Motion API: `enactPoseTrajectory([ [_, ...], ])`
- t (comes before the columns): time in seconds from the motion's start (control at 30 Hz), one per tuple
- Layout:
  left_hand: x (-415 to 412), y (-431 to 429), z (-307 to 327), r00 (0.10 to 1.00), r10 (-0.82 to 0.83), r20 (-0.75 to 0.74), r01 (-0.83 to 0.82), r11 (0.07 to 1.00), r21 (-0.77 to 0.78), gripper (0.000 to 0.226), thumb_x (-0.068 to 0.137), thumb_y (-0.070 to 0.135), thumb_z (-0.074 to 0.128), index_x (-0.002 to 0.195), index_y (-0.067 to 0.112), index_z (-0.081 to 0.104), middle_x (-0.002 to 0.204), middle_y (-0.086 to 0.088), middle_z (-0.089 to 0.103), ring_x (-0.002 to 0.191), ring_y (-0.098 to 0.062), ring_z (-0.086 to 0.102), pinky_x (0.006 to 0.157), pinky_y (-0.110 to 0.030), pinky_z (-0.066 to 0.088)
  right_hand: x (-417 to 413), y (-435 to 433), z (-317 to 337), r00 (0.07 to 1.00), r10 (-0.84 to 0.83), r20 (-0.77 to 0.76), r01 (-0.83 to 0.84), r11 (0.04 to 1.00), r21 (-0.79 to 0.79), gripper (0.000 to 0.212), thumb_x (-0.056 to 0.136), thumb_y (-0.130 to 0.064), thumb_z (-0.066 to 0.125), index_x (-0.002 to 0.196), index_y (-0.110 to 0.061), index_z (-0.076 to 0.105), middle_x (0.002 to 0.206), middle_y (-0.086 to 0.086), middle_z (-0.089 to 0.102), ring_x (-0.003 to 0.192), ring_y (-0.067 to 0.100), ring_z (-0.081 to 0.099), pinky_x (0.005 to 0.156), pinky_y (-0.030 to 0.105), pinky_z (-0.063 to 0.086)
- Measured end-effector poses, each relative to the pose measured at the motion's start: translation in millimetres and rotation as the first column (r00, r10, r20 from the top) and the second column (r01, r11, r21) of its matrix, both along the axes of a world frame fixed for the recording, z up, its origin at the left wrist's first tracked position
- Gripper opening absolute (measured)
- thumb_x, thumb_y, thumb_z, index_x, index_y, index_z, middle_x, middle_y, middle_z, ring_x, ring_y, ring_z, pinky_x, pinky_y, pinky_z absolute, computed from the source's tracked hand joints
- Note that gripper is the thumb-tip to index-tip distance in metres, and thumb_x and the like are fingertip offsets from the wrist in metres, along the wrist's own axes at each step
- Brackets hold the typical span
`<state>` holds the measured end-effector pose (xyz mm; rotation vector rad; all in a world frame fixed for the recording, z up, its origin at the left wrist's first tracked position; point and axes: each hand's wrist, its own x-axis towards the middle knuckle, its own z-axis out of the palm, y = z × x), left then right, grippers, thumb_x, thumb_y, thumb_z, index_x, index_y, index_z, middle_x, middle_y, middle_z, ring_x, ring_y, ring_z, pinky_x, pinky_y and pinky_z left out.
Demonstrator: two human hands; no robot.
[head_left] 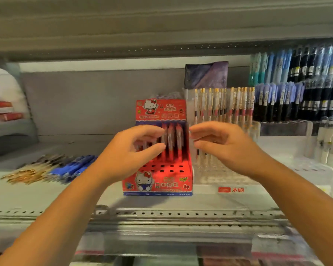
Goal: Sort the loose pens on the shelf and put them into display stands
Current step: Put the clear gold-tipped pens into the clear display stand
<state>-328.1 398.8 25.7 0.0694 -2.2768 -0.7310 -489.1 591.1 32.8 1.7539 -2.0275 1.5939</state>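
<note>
red pens (171, 140) stand upright between my left hand (131, 150), 9 o'clock, and right hand (219, 143), 3 o'clock; i cannot tell if the fingers (152, 129) grip.

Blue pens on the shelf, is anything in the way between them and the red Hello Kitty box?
Only the person's own left forearm crosses between the blue pens and the Hello Kitty display stand. Nothing else shows on the shelf there.
</note>
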Motion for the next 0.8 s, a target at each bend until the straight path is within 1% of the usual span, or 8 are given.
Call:
enactPoseTrajectory([
  [0.13,61.8,-41.6,-11.3,0.996,0.084,0.036,-0.087,0.990,0.115,0.023,0.087,0.015,0.072,0.106,0.025,0.068,0.103,0.007,0.072,0.094,-0.005,0.067,0.082,-0.020,0.050,50.4,-49.1,2.7,0.992,0.083,0.091,-0.088,0.995,0.049,0.031,0.087,-0.008,0.070,0.110,-0.027,0.067,0.106,-0.003,0.072,0.099,0.006,0.067,0.087,0.022,0.053],
  [0.23,113.5,-81.3,-14.9,0.983,0.165,0.080,-0.177,0.968,0.177,0.025,0.088,0.016,0.071,0.112,0.021,0.068,0.107,0.002,0.071,0.097,-0.008,0.067,0.082,-0.024,0.054,94.2,-94.9,-0.8,0.979,0.128,0.158,-0.142,0.987,0.077,0.033,0.086,-0.003,0.069,0.109,-0.025,0.066,0.105,0.002,0.072,0.098,0.007,0.068,0.085,0.022,0.055],
  [0.37,180.9,-133.1,-15.9,0.949,0.263,0.176,-0.294,0.939,0.179,0.031,0.089,0.027,0.070,0.119,0.022,0.066,0.109,0.009,0.069,0.092,0.004,0.063,0.069,-0.004,0.045,152.1,-159.8,-3.6,0.977,0.118,0.175,-0.144,0.980,0.141,0.030,0.087,-0.005,0.068,0.115,-0.016,0.065,0.108,0.006,0.071,0.099,0.007,0.067,0.083,0.028,0.054],
  [0.43,209.3,-157.4,-14.8,0.933,0.289,0.212,-0.329,0.927,0.182,0.032,0.090,0.032,0.069,0.121,0.023,0.064,0.110,0.011,0.068,0.094,0.006,0.062,0.065,-0.004,0.045,175.7,-192.2,-5.0,0.982,0.104,0.160,-0.130,0.978,0.161,0.029,0.088,-0.008,0.069,0.115,-0.016,0.065,0.106,0.004,0.071,0.089,-0.002,0.067,0.073,0.016,0.052],
  [0.53,239.0,-190.8,-13.7,0.912,0.334,0.240,-0.382,0.902,0.198,0.032,0.090,0.036,0.068,0.120,0.025,0.065,0.108,0.012,0.068,0.097,0.001,0.063,0.068,-0.010,0.045,201.6,-240.7,-8.5,0.988,0.076,0.136,-0.102,0.974,0.201,0.026,0.087,-0.015,0.071,0.113,-0.019,0.066,0.101,-0.002,0.070,0.077,-0.008,0.064,0.066,0.011,0.048],
  [0.67,256.3,-230.9,-13.2,0.883,0.370,0.289,-0.434,0.878,0.202,0.034,0.090,0.038,0.067,0.120,0.022,0.065,0.111,0.007,0.067,0.101,-0.007,0.062,0.077,-0.021,0.047,218.3,-298.1,-11.3,0.991,0.031,0.133,-0.069,0.953,0.295,0.026,0.087,-0.020,0.071,0.112,-0.020,0.065,0.104,-0.001,0.069,0.088,0.009,0.066,0.077,0.026,0.052],
  [0.73,256.6,-249.0,-12.2,0.871,0.375,0.319,-0.448,0.871,0.200,0.036,0.090,0.038,0.067,0.120,0.020,0.065,0.114,0.005,0.067,0.105,-0.011,0.061,0.084,-0.027,0.046,219.9,-323.3,-11.8,0.990,0.014,0.137,-0.059,0.941,0.333,0.026,0.087,-0.022,0.071,0.112,-0.019,0.064,0.102,-0.001,0.068,0.081,0.010,0.066,0.072,0.027,0.052],
  [0.8,251.4,-265.7,-9.2,0.855,0.379,0.355,-0.463,0.865,0.192,0.036,0.090,0.037,0.066,0.120,0.017,0.065,0.115,0.002,0.066,0.105,-0.014,0.060,0.086,-0.029,0.045,217.6,-347.4,-10.3,0.993,-0.007,0.117,-0.038,0.925,0.377,0.028,0.088,-0.023,0.070,0.114,-0.017,0.064,0.100,0.001,0.068,0.078,0.011,0.066,0.067,0.026,0.053],
])
